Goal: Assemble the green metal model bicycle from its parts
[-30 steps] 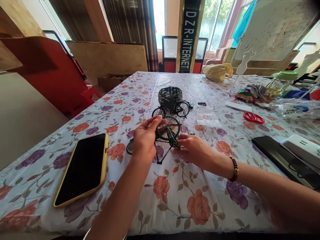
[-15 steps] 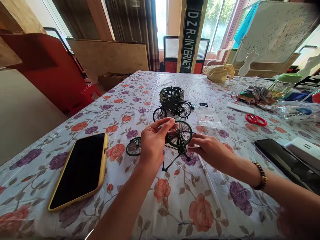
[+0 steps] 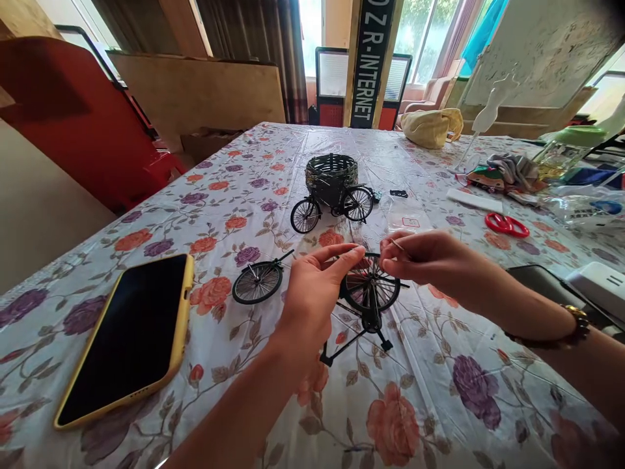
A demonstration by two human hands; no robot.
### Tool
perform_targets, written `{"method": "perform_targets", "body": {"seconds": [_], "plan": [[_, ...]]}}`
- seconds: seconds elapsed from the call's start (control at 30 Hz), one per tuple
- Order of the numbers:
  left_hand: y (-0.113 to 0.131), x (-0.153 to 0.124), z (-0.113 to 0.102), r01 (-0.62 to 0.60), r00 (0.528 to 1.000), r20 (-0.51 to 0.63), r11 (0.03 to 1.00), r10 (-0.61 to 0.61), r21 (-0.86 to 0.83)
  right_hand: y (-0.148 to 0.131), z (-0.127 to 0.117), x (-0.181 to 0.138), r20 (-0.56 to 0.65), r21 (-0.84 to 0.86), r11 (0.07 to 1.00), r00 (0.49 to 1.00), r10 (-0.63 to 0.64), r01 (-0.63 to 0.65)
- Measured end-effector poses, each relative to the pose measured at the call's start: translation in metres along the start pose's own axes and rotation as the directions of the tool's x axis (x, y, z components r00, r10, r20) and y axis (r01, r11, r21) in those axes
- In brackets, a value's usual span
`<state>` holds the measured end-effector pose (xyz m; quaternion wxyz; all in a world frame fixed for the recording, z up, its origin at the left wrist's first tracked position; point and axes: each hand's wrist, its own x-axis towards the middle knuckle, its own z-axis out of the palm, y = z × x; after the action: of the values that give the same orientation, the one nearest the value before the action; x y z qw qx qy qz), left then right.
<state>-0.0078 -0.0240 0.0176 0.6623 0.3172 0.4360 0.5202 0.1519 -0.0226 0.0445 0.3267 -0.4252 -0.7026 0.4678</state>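
Model bicycle (image 3: 372,319) pinched in left hand (image 3: 312,293), right hand (image 3: 437,257) angled inward, fingers (image 3: 413,241) bunched together, contents unclear.

Looks forward and slightly down from the wearer's head, from above a long table under a white cloth printed with orange and purple flowers (image 3: 273,410), facing a tall black sign with white lettering and gold-coloured edges (image 3: 370,71) at 12 o'clock. Takes in from close by the bare left hand (image 3: 312,290) at 6 o'clock, the bare right hand (image 3: 434,257) around 3 o'clock and a black miniature bicycle with spoked wheels (image 3: 372,319) toward 5 o'clock. Reaches wide, from a yellow-cased black phone (image 3: 129,332) at 8 o'clock to a large scribbled whiteboard (image 3: 541,55), farther off at 2 o'clock.
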Motion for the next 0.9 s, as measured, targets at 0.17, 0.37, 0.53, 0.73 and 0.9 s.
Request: {"method": "perform_targets", "body": {"seconds": [0.17, 0.37, 0.53, 0.73, 0.9], "plan": [[0.0, 0.002, -0.001, 0.037, 0.999, -0.011, 0.999, -0.037, 0.002, 0.007, 0.001, 0.004, 0.025, -0.075, 0.996, 0.999, 0.045, -0.043], [-0.003, 0.004, -0.001, 0.012, 1.0, -0.022, 1.0, -0.012, 0.001, 0.015, 0.002, 0.005, -0.021, -0.111, 0.994, 1.0, 0.007, -0.009], [-0.005, 0.003, -0.002, -0.003, 1.0, -0.006, 1.0, 0.003, 0.024, 0.016, 0.003, 0.006, -0.041, -0.177, 0.984, 0.999, -0.001, -0.006], [-0.007, 0.004, -0.002, -0.048, 0.998, -0.031, 0.997, 0.05, 0.06, 0.016, 0.004, 0.005, -0.087, -0.296, 0.955, 0.995, -0.053, 0.025], [-0.008, 0.003, -0.003, -0.063, 0.997, -0.035, 0.996, 0.066, 0.07, 0.016, 0.005, 0.006, -0.095, -0.347, 0.938, 0.995, -0.042, 0.006]]}}
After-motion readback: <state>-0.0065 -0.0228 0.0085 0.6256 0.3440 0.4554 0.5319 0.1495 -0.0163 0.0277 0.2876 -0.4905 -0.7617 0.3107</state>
